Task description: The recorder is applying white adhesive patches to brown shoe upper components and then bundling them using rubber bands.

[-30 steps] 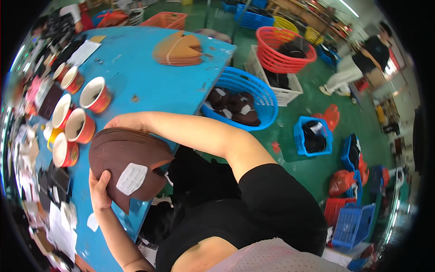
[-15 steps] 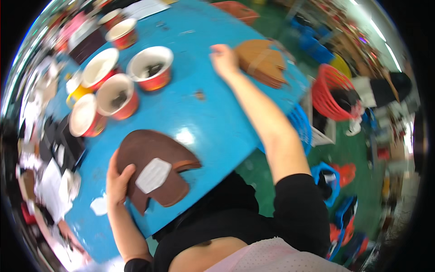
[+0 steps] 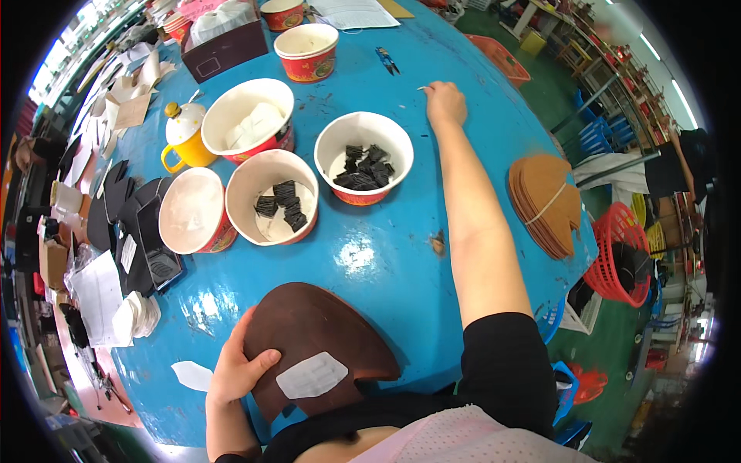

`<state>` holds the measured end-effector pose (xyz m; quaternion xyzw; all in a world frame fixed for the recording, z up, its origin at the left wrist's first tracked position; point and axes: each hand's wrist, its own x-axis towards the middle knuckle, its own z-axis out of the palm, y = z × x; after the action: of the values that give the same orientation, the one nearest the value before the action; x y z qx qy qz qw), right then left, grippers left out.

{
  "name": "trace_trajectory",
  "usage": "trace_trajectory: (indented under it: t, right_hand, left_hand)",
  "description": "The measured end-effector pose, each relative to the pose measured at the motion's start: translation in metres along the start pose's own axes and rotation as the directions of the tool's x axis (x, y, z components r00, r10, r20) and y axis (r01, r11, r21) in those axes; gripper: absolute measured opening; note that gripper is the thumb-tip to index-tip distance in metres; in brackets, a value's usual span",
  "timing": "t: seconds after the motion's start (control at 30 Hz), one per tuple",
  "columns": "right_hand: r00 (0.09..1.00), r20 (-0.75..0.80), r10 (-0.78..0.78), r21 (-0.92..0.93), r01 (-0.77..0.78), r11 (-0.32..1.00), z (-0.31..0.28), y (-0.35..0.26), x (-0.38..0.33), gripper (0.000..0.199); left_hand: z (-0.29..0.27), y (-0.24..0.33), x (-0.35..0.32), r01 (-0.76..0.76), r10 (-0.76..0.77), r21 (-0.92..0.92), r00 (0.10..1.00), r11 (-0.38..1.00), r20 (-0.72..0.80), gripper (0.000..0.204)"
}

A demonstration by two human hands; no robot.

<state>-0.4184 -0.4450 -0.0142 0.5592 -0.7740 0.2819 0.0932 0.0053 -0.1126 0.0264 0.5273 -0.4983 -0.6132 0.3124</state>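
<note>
My left hand (image 3: 241, 369) grips the edge of a dark brown stack of cut shoe-upper pieces (image 3: 316, 316), thumb on top. A white paper label (image 3: 312, 375) lies on the stack's upper face. Far out over the blue table, my right hand (image 3: 448, 104) is closed; a tiny pale bit sticks out at its fingertips, too small to name. Beyond that hand lie small blue-handled snips (image 3: 387, 60). To its right sits a rubber-banded stack of tan cut pieces (image 3: 540, 204).
Paper tubs stand left of centre: one with black strips (image 3: 364, 123), another with black bundles (image 3: 272, 162), one with white pieces (image 3: 247, 89). Nearby are a yellow mug (image 3: 189, 139), a dark box (image 3: 224, 50) and black cut pieces (image 3: 143, 224). A red basket (image 3: 620, 255) stands right.
The view has swung left and upward. My right hand has moved away from the tan stack, further out over the table. My left hand still holds the brown stack, now closer to my body.
</note>
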Motion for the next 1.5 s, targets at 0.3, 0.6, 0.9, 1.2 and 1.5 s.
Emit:
trace_trajectory:
  t: [0.3,0.6,0.9,1.2,1.5]
  right_hand:
    - [0.95,-0.197,0.243,0.648,-0.06,0.759,-0.009,0.019,-0.034,0.016]
    - [0.996,0.028,0.082,0.984,-0.042,0.173,-0.136,-0.077,-0.171,0.012]
    - [0.824,-0.112,-0.555,0.92,0.298,0.256,-0.212,-0.195,-0.293,0.008]
    - [0.807,0.207,-0.553,0.961,-0.063,0.268,-0.201,-0.194,-0.326,0.007]
    - [0.839,0.157,-0.521,0.987,-0.12,0.106,-0.189,-0.178,-0.336,0.011]
  left_hand:
    - [0.009,0.01,0.001,0.017,-0.019,-0.064,0.999,0.998,-0.028,0.075]
    - [0.018,0.028,-0.005,-0.018,0.124,0.511,0.977,0.859,-0.174,0.072]
    - [0.014,0.01,-0.014,-0.475,0.713,0.576,0.633,0.666,-0.303,0.052]
    - [0.032,0.004,-0.02,-0.662,0.599,-0.085,0.72,0.745,-0.351,0.022]
    - [0.038,0.007,-0.022,-0.589,0.541,-0.085,0.783,0.804,-0.305,0.014]
